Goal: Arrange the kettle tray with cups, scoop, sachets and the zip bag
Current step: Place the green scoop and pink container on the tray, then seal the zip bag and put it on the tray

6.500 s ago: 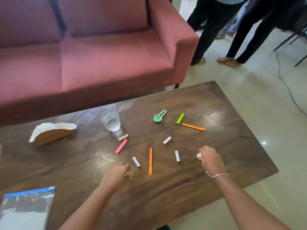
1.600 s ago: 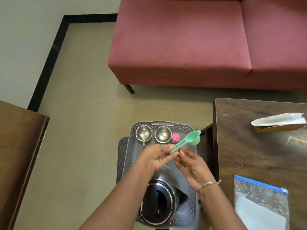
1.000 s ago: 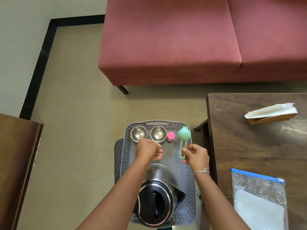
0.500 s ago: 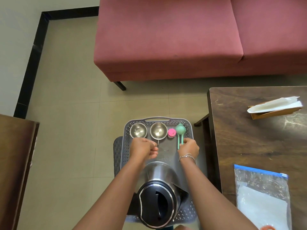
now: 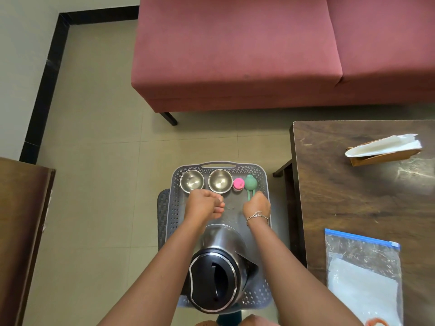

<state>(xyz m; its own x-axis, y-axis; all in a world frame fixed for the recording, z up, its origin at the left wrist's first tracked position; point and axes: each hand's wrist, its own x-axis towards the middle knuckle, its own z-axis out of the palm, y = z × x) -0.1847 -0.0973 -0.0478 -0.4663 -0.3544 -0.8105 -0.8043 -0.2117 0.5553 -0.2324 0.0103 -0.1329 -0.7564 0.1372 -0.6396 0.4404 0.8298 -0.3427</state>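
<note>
The scoop (image 5: 251,182) lay at the far right of the tray (image 5: 175,208), bowl away, its handle running straight back toward the person into the right hand (image 5: 257,205), whose curled fingers pinched its near end; the left hand (image 5: 204,206) hung fisted alongside, any contents hidden

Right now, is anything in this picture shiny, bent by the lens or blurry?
Head view: soft, even light with faint shadows; a pale glare patch on the wooden table beside the napkin holder; the steel cups and kettle mirror the light; the wide lens slants the table edges and the black skirting outward; the green scoop looks sharp.
</note>
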